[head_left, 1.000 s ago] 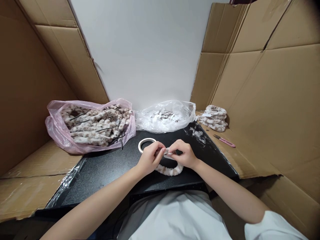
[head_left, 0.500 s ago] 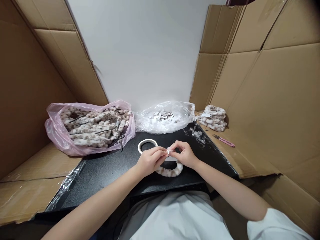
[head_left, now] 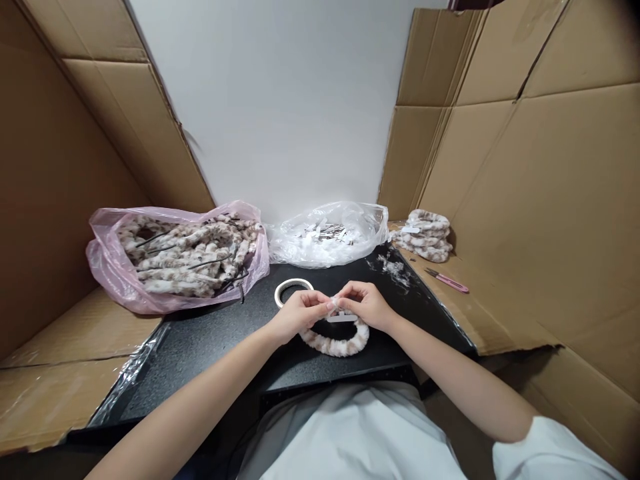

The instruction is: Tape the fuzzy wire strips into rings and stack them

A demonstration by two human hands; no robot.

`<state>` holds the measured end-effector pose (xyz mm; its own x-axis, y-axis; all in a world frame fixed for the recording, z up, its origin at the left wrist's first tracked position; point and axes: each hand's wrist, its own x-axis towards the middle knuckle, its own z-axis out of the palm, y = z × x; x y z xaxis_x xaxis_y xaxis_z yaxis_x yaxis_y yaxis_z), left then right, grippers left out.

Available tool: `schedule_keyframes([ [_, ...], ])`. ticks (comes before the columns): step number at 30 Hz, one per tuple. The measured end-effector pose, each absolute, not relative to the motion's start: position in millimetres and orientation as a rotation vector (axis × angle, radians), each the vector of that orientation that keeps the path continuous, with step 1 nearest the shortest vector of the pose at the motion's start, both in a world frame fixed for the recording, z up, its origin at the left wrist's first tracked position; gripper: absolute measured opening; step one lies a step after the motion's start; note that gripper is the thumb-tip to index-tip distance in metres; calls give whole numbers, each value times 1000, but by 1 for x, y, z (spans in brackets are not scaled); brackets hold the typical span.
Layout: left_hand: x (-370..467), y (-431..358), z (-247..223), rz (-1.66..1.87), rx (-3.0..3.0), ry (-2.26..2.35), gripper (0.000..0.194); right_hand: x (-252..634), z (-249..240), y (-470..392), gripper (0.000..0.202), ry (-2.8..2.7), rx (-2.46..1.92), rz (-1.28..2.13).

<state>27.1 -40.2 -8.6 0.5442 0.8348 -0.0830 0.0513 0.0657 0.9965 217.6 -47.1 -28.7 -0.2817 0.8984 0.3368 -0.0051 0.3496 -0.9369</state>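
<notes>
Black tabletop (head_left: 200, 340) in front of me. Pink bag (head_left: 106, 267) of furry bands (head_left: 190, 257) over its far left corner; clear bag (head_left: 371, 232) of white slips (head_left: 323, 233) along the far edge. My furry ring (head_left: 337, 345) lies midway along the near edge. Left hand (head_left: 303, 315) and right hand (head_left: 369, 307) both pinching at its far side, tips almost meeting. Furry stack (head_left: 429, 235) past the far right corner, on cardboard (head_left: 500, 327). Tape roll (head_left: 294, 282) just beyond my left hand; pink snips (head_left: 453, 283) off the right edge. White tag (head_left: 341, 318) just below my fingertips. Smallest: a whitish bit (head_left: 335, 303) in both pinches; cloth or string, cannot tell. My judgement: grip short, close to the ring, fur clear of the fingers, pull even, tag flat and untwisted.
</notes>
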Motion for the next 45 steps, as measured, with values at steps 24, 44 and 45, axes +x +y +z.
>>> schedule_keyframes([
  [24, 28, -42, -7, 439, 1089, 723, 44, 213, -24, -47, 37, -1574, -705, 1334],
  [44, 34, -42, -19, 380, 1113, 622, 45, 213, -30, -43, 36, -1559, -763, 1328],
  [45, 34, -42, -20, 380, 1154, 617, 45, 212, -30, -43, 36, -1554, -769, 1340],
])
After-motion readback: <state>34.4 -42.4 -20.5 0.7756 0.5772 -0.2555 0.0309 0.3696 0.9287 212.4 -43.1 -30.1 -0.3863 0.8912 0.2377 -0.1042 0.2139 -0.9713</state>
